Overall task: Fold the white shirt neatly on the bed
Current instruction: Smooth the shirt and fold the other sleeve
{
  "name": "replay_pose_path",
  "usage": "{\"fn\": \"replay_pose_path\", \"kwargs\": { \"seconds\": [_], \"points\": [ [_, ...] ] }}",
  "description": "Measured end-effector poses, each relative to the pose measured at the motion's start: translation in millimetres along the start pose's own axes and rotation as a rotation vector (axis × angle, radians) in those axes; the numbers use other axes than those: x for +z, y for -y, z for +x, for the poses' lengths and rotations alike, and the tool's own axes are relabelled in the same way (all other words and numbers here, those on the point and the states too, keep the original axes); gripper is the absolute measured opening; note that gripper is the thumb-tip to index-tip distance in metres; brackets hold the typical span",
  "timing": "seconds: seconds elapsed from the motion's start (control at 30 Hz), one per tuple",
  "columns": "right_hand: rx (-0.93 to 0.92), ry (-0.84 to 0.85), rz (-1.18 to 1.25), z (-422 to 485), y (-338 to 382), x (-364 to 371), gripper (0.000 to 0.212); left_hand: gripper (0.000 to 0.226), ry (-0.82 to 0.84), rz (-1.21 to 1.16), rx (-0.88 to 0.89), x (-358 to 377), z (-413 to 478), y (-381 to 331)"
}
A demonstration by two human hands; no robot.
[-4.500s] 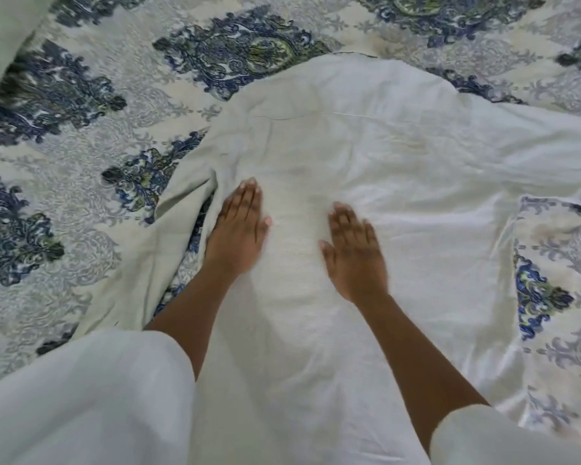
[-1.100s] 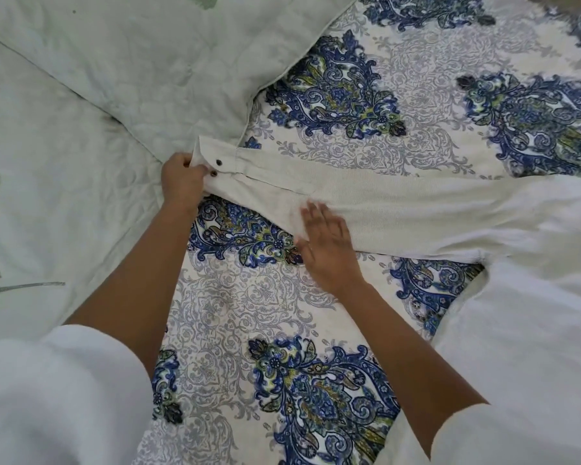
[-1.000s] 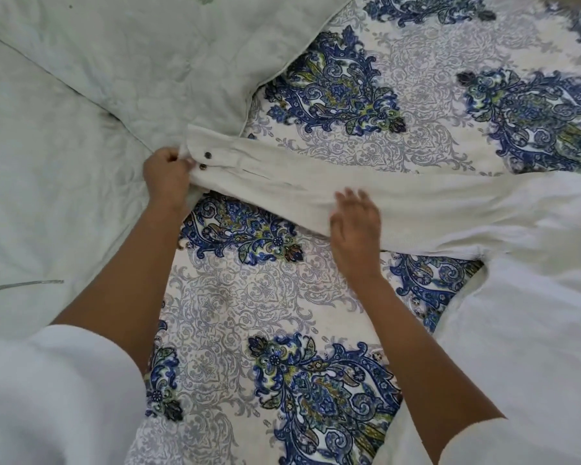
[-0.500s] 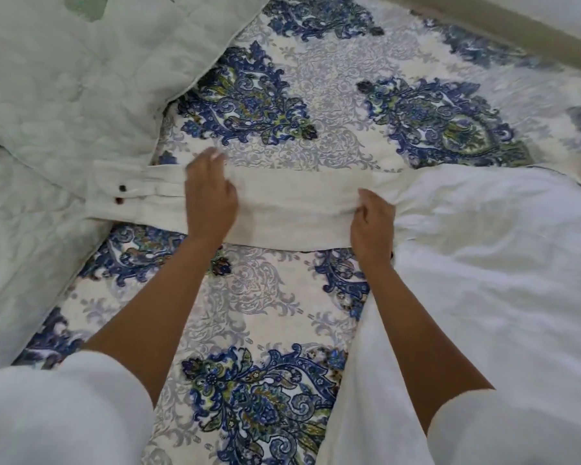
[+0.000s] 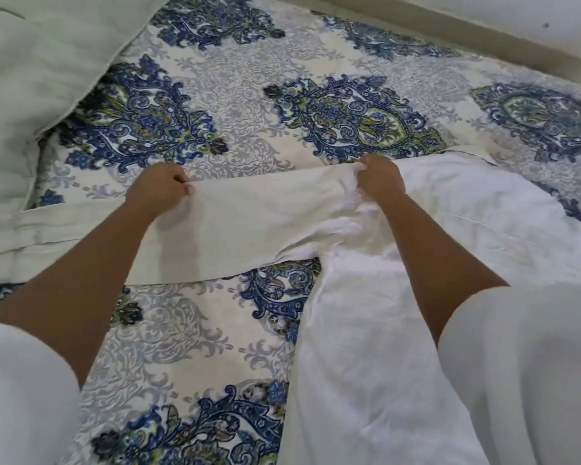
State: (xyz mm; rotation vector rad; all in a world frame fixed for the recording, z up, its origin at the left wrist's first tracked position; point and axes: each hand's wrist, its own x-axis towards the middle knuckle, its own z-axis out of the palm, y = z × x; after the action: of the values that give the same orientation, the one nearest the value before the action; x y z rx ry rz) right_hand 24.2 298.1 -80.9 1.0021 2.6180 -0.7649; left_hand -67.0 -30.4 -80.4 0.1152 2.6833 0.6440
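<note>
The white shirt [image 5: 416, 297] lies spread on the bed, its body at the right and one long sleeve [image 5: 249, 226] stretched out to the left. The sleeve's buttoned cuff [image 5: 0, 243] reaches the left edge of the view. My left hand [image 5: 156, 191] pinches the far edge of the sleeve at its middle. My right hand [image 5: 381, 179] grips bunched cloth at the far edge where the sleeve meets the shoulder. My own white sleeves fill the bottom corners.
The bed sheet [image 5: 215, 330] is white with blue and green paisley patterns. A pale green quilted pillow or cover [image 5: 31, 78] lies at the far left, touching the cuff. A wall base [image 5: 483, 28] runs along the far right edge of the bed.
Both hands slid right along the sleeve, from the cuff and the middle to the middle and the shoulder. They went from lying flat to gripping its far edge. The view swung right.
</note>
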Motion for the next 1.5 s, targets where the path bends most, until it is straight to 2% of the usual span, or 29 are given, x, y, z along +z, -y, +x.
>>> {"fn": "replay_pose_path", "kwargs": {
  "seconds": [0.13,0.17,0.23,0.33,0.4,0.47,0.53,0.6,0.63,0.7,0.77,0.83,0.9,1.03,1.13,1.2,1.27,1.3,1.37,1.4,1.5],
  "points": [
    [-0.011,0.018,0.196,8,-11,16,0.038,0.026,-0.170,0.272,-0.183,20,-9,-21],
    [-0.007,0.035,0.264,7,-14,18,0.039,0.029,-0.201,0.347,-0.170,28,-12,-31],
    [0.024,0.099,0.460,9,-19,16,0.037,0.035,-0.238,0.408,-0.019,46,-14,-56],
    [0.084,0.141,0.731,11,-24,4,0.021,0.034,-0.086,0.270,0.207,73,-12,-97],
    [0.102,0.069,0.771,14,-30,-1,0.022,0.024,0.031,0.093,0.217,82,0,-115],
    [0.099,-0.054,0.616,18,-37,-3,0.025,0.015,0.112,-0.030,0.180,84,13,-119],
    [0.078,-0.141,0.268,20,-46,-10,0.027,0.019,0.114,-0.082,0.118,80,20,-117],
    [0.071,-0.163,0.098,24,-53,-14,0.027,0.022,0.110,-0.064,0.089,78,23,-115],
    [0.056,-0.157,0.098,28,-58,-14,0.024,0.028,0.132,-0.060,0.094,78,24,-118],
    [0.014,-0.129,0.264,34,-64,-10,0.015,0.039,0.209,-0.122,0.131,80,21,-131],
    [0.014,-0.109,0.461,36,-69,-8,0.006,0.032,0.270,-0.158,0.187,86,19,-149],
    [0.039,-0.088,0.599,37,-72,-9,0.022,0.016,0.278,-0.117,0.250,96,24,-164],
    [0.058,-0.080,0.714,38,-73,-10,0.027,0.016,0.211,-0.072,0.219,108,33,-168],
    [0.000,-0.181,0.709,39,-76,0,0.028,0.018,0.097,-0.253,0.096,122,42,-158],
    [-0.050,-0.234,0.658,28,-74,5,0.037,0.007,0.101,-0.305,0.113,122,42,-155],
    [-0.062,-0.286,0.728,14,-73,3,0.042,0.009,0.142,-0.318,0.107,119,41,-157],
    [-0.051,-0.385,0.622,-9,-84,0,0.035,0.014,0.244,-0.194,0.150,118,43,-161],
    [-0.051,-0.428,0.451,-22,-95,0,0.031,0.013,0.238,-0.094,0.161,118,47,-165],
    [-0.120,-0.418,0.123,-42,-120,6,0.030,0.016,0.159,-0.056,0.102,115,45,-178],
    [-0.174,-0.395,0.042,-46,-130,10,0.031,0.019,0.135,-0.065,0.117,117,41,-186],
    [-0.210,-0.362,0.016,-33,-137,13,0.037,0.035,0.209,-0.203,0.211,128,35,-218]
  ]
}}
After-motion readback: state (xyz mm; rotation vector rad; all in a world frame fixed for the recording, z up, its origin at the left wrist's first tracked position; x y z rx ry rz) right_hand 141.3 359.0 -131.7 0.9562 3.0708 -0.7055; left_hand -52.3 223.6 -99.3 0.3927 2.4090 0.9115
